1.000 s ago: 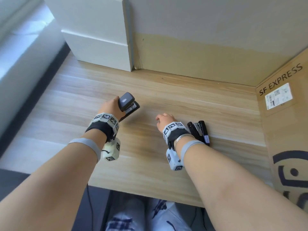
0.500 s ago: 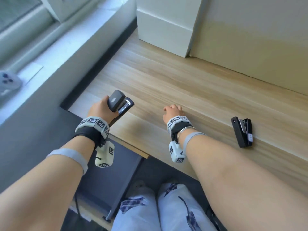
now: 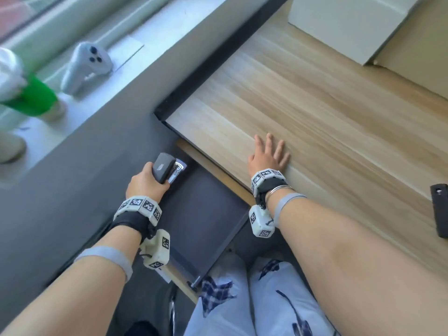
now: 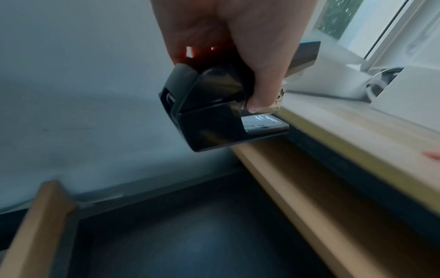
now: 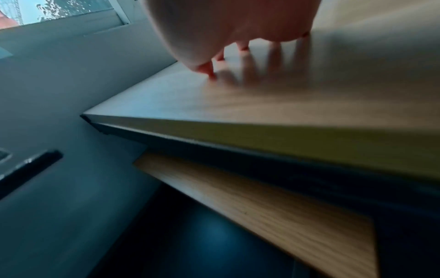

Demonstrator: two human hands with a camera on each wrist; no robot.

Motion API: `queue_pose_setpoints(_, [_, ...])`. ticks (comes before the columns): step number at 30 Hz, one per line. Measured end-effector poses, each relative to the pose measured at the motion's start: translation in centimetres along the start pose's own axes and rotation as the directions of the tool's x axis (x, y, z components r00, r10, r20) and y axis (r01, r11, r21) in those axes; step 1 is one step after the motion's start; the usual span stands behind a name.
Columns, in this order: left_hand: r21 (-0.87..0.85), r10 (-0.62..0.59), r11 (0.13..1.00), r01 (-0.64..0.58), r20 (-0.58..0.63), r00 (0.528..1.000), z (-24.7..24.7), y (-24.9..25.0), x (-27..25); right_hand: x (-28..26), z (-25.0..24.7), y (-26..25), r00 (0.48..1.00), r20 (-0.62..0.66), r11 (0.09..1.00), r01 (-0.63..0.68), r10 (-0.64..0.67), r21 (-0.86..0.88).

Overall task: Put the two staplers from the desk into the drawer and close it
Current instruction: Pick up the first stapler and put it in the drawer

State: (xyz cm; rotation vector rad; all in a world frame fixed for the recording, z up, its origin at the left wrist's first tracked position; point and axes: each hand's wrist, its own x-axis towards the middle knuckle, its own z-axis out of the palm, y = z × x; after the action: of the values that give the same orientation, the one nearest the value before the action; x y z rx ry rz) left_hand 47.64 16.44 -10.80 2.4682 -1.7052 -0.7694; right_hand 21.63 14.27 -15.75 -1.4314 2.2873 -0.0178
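My left hand grips a black stapler and holds it over the far left corner of the open dark drawer, just below the desk's front edge. In the left wrist view my fingers curl round that stapler above the drawer floor. My right hand lies flat with spread fingers on the wooden desk near its front left corner. The second black stapler lies on the desk at the right edge of the head view, far from both hands.
A grey wall and a window sill run along the left, with a pale controller and a green and white object on the sill. A white box stands at the back of the desk. My knees are below the drawer.
My left hand has carried the stapler off the desk and down over the open drawer. My right hand has flattened on the desk. My head has turned left, leaving the second stapler at the right edge.
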Motion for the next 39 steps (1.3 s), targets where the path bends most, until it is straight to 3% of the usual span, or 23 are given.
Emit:
queue_pose_setpoints(6, [0.066, -0.078, 0.995, 0.072, 0.101, 0.992, 4.7, -2.8, 2.3, 0.0, 2.0, -0.1, 0.985, -0.175, 1.000, -0.006, 0.002, -0.026])
queue_pose_setpoints(12, [0.139, -0.084, 0.989, 0.057, 0.194, 0.977, 9.3, -3.4, 5.6, 0.2, 2.9, -0.1, 0.968, -0.253, 0.998, -0.010, -0.005, -0.059])
queue_pose_setpoints(17, [0.119, -0.145, 0.986, 0.120, 0.228, 0.963, 12.5, -3.4, 7.4, 0.2, 3.4, -0.1, 0.951, -0.310, 0.998, -0.012, -0.007, -0.058])
queue_pose_setpoints(31, [0.057, -0.261, 0.965, 0.254, 0.248, 0.933, 18.7, -5.2, 10.7, 0.4, 3.4, -0.2, 0.932, -0.362, 0.995, -0.030, -0.005, -0.090])
queue_pose_setpoints(39, [0.076, -0.273, 0.962, 0.263, 0.273, 0.922, 20.3, -6.3, 10.8, 0.5, 3.6, -0.1, 0.945, -0.328, 0.996, -0.027, -0.001, -0.081])
